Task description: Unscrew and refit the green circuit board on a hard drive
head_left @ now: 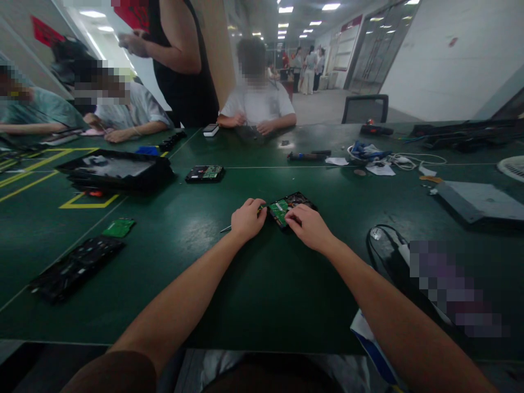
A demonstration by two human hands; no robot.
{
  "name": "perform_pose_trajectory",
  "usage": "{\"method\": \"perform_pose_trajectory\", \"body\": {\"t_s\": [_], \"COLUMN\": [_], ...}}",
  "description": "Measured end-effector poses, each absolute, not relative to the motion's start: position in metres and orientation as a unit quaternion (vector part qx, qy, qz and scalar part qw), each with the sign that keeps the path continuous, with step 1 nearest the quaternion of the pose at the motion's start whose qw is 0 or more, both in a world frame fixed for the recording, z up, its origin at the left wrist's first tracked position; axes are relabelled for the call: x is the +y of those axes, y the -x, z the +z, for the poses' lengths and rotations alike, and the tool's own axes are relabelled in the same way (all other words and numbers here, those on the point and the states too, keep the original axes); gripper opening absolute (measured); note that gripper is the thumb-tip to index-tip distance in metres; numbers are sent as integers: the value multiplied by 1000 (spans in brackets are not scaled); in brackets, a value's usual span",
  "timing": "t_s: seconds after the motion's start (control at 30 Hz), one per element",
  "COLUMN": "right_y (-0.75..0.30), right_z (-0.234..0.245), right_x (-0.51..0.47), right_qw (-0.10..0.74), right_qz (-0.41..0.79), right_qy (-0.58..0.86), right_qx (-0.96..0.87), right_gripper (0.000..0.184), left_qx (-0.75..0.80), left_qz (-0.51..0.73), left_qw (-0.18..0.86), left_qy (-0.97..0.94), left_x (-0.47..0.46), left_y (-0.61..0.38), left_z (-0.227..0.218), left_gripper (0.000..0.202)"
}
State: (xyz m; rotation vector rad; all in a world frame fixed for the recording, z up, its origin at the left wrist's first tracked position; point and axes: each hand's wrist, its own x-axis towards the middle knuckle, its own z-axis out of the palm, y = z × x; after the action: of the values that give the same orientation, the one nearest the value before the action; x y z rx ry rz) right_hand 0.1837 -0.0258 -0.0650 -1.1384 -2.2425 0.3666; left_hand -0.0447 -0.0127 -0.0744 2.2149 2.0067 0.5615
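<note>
Hard drive (293, 203), laid with its green circuit board facing up, is found directly under the fingertips of both hands, at the middle of the green surface (262, 295) and well in from its near edge. The left hand (248, 218) is curled shut around a thin screwdriver (225, 228), whose metal end sticks out past the heel of that hand while the other end is hidden where it meets the board. The right hand (309, 226) is laid on the drive's near corner with its fingers pressed together. Whether the case edge is pinched or merely pressed down cannot be told from this angle. The drive appears to be pinned in this way so that it does not slide or turn under the tool, and both forearms are rested low on the surface, probably for steadiness.

Open room is left on every side of the hands: bare surface is seen between the arms and ahead of the fingertips. A second drive (204, 173) lies well beyond the left hand. A loose green board (118, 227) and a black panel (76, 267) lie far out to that hand's left. A looped black cable (382, 240) lies near the outer side of the right wrist, the closest thing that could be caught.
</note>
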Motion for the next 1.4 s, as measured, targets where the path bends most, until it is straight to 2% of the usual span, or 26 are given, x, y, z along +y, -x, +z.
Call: {"method": "perform_pose_trajectory", "body": {"t_s": [0.4, 0.63, 0.93, 1.1, 1.4], "right_y": [-185, -197, -187, -176, -180], "right_z": [-71, -72, -70, -70, -70], "right_x": [-25, -17, -25, -26, -25], "right_qw": [327, 396, 335, 338, 362], "right_qz": [163, 176, 165, 126, 150], "right_qy": [436, 479, 427, 471, 450], "right_qx": [-822, -763, -823, -805, -802], "right_gripper": [11, 15, 9, 11, 11], "left_qx": [652, 668, 671, 668, 656], "left_qz": [191, 173, 157, 159, 170], "left_qw": [40, 39, 34, 22, 21], "left_qy": [-733, -723, -724, -727, -735], "left_x": [-5, 0, 1, 3, 4], "left_y": [41, 38, 34, 35, 37], "left_z": [-77, -76, -75, -78, -80], "left_gripper": [32, 31, 31, 30, 27]}}
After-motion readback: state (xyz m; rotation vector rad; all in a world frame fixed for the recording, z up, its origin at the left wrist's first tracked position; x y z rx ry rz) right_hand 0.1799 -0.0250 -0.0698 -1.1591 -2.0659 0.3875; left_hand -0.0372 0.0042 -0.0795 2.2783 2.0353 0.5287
